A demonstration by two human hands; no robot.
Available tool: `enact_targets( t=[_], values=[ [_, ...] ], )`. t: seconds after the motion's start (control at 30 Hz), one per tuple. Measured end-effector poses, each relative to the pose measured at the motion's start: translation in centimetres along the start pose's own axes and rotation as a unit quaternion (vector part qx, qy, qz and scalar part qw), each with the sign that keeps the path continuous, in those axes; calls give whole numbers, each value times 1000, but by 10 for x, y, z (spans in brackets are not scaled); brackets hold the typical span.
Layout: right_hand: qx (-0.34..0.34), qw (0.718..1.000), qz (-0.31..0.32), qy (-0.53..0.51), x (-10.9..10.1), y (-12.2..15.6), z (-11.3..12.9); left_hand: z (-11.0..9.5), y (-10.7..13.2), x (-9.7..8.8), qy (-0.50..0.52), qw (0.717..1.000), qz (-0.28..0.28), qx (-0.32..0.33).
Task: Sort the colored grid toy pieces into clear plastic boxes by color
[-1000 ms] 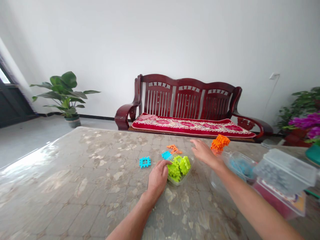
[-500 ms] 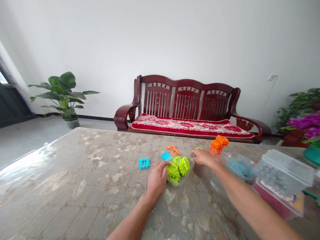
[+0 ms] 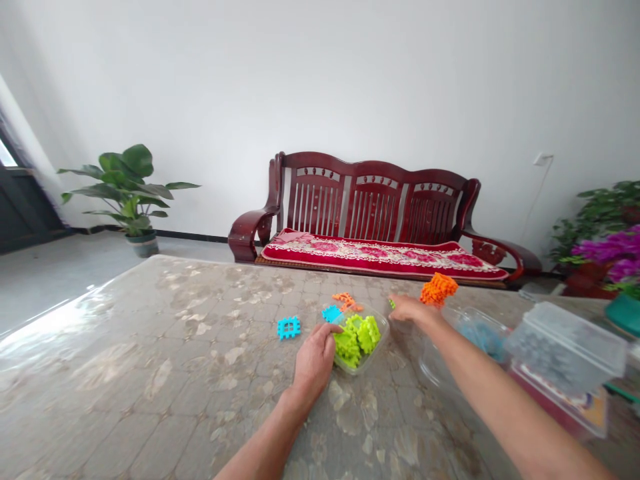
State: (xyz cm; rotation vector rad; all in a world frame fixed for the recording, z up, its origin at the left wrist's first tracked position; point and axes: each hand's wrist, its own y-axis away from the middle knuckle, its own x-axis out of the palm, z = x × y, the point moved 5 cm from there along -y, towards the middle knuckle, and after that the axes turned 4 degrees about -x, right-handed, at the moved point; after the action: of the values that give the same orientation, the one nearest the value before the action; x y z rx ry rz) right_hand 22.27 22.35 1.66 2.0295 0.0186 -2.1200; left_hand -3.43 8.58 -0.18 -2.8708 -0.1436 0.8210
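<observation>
Right hand point(image 3: 407, 309) is pinching a green piece point(image 3: 392, 303) nearer the counter's point(image 3: 175, 353) far edge than the tub point(image 3: 376, 351) left hand point(image 3: 315, 357) is gripping.

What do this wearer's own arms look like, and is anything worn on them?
No sleeves show on the left forearm or right forearm. The left grip and right grip are ungloved human hands. No watch, bracelet, cable or marking is visible; small rings are hard to rule out at this size.
</observation>
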Motion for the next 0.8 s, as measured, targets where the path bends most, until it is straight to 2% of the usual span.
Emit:
enact_targets(
  t=[0.17,0.4,0.8],
  values=[
    [31,999,35,25,2,7,6,0,0,0,-2,1000,-3,-2],
    [4,997,73,34,0,7,16,-3,0,-1,1,1000,-3,4],
    [-7,996,79,45,-5,17,28,-1,1,-1,12,1000,-4,2]
  ],
)
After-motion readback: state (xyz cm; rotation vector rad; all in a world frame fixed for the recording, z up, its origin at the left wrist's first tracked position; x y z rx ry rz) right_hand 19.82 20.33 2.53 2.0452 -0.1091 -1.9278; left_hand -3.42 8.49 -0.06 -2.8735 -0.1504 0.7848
